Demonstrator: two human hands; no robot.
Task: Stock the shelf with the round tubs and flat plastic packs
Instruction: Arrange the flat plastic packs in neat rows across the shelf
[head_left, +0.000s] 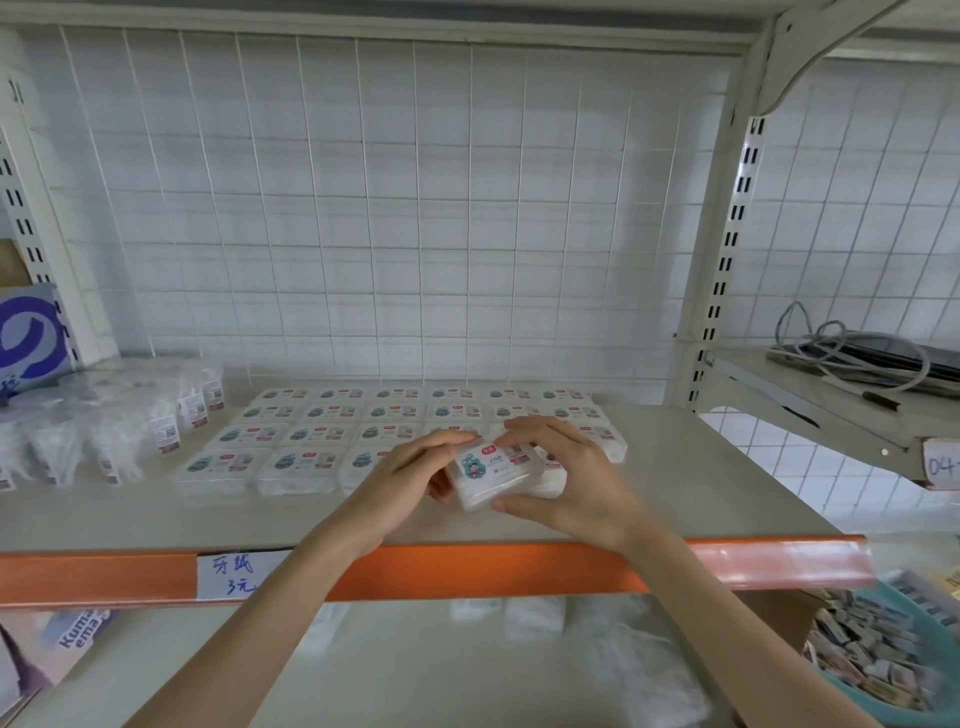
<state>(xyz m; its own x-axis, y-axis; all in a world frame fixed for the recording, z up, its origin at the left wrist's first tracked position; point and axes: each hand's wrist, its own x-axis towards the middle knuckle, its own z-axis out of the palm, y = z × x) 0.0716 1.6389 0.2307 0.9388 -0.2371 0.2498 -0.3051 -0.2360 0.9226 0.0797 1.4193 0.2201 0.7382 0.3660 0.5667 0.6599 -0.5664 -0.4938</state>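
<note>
A flat plastic pack (493, 475) with a cartoon label is held over the shelf (156, 519), just in front of the laid-out rows. My left hand (415, 470) grips its left end, fingers over the top edge. My right hand (566, 475) pinches its right end, thumb at the front edge and fingers on the far edge. Several flat packs (322, 434) lie in neat rows on the shelf. Round clear tubs (130, 421) with labels stand clustered at the left.
An orange shelf edge (467, 571) carries a handwritten price tag (234, 571). A blue-and-white box (31, 338) stands at far left. Cables (852, 358) lie on the right-hand shelf. A teal basket (883, 660) of small packets sits at lower right. A wire grid (415, 208) backs the shelf.
</note>
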